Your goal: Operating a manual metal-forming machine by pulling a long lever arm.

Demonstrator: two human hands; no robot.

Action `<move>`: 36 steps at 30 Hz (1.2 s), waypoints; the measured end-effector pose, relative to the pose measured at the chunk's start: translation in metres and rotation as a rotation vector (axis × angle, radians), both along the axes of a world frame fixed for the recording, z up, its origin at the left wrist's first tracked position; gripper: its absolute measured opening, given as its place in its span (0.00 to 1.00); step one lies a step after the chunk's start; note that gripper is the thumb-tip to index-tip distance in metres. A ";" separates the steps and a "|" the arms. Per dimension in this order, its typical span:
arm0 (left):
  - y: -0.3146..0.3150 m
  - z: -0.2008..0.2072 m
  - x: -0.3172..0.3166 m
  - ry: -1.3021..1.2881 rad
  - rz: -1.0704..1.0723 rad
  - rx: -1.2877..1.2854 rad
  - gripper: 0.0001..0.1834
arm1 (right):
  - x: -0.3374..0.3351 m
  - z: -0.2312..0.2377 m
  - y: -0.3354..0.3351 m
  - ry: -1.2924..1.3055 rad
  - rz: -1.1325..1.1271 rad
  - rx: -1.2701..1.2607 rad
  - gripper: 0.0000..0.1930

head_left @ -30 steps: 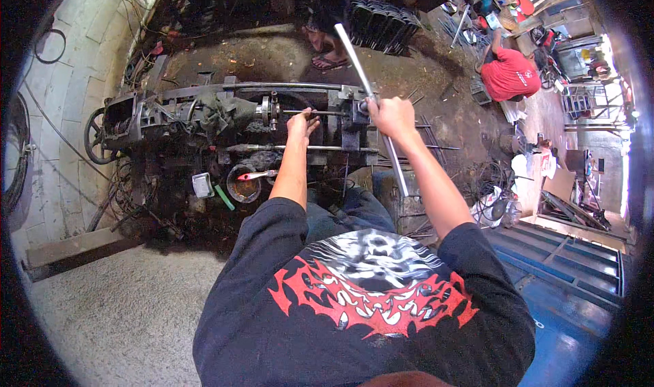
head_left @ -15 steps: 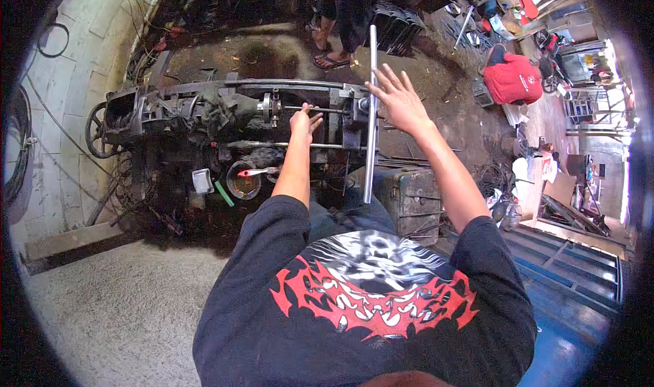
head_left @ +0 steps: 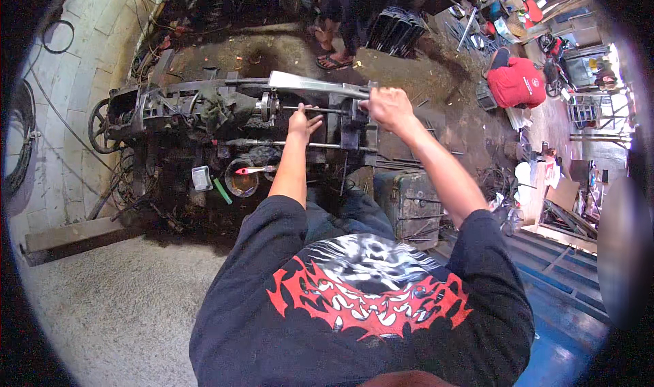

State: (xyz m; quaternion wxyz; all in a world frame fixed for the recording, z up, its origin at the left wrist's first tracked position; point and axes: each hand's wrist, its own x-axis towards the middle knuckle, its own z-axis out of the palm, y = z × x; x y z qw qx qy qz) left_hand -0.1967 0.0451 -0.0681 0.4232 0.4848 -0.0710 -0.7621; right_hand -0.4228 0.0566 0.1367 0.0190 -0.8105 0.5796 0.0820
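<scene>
A long machine with two pale rails [head_left: 327, 144] stretches across in front of me. A long metal bar [head_left: 313, 84], blurred by motion, turns on the block [head_left: 353, 118] at the machine's right end. My right hand [head_left: 390, 109] is closed around the bar's right part, beside that block. Farther left, my left hand [head_left: 302, 123] is at a thin rod [head_left: 332, 110] running between the round chuck [head_left: 266, 106] and the block. Its fingers are spread, and it seems to touch the rod lightly.
Below the machine sit a bowl [head_left: 243, 181] with a red-handled brush [head_left: 253, 171], a white container [head_left: 201, 178] and a green strip [head_left: 223, 191]. A worn metal box [head_left: 409, 206] stands near my legs. A person in red [head_left: 516, 84] crouches at the right; another person's sandaled foot [head_left: 334, 61] is beyond the machine.
The bar has swung from upright to nearly level, toward the left. My right hand went from open fingers beside it to a closed grip. The left hand has barely moved.
</scene>
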 end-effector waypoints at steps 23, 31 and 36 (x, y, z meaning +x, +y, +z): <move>0.036 0.020 0.022 -0.049 0.077 0.035 0.29 | -0.051 0.025 -0.012 -0.367 0.119 0.206 0.26; 0.063 0.050 0.026 -0.091 0.283 -0.022 0.27 | -0.106 -0.003 0.003 -0.648 -0.048 0.325 0.20; 0.093 0.049 0.022 -0.063 0.410 -0.044 0.22 | -0.132 -0.014 -0.006 -0.808 -0.089 0.277 0.20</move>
